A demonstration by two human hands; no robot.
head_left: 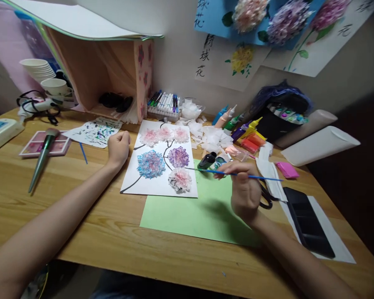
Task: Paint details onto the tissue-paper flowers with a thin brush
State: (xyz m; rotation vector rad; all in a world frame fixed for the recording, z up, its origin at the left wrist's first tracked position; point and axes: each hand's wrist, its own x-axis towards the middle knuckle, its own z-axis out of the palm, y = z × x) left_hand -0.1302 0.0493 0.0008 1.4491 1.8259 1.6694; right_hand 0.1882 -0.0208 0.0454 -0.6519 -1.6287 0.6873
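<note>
My right hand [244, 189] pinches a slim blue paintbrush [258, 177], its tip pointing left at the edge of a white sheet [131, 170]. Raised tissue-paper flowers in pink, blue [151, 164] and purple [178, 157] cover that sheet, joined by dark painted branches. The lowest pink flower [180, 180] has black marks on its left side. Just left of the sheet, my left hand [119, 147] rests on the table as a closed fist, with nothing showing in it. A small black bottle [207, 161] stands open beyond the brush. Green paper [174, 218] lies partly beneath the white sheet.
White tissue scraps [216, 138] and several paint bottles [233, 121] crowd the back right. A black palette [308, 222] lies at right, near black-handled scissors [266, 199]. At left are a makeup brush [43, 160], a pink palette [31, 144] and a paint-marked tissue [95, 132].
</note>
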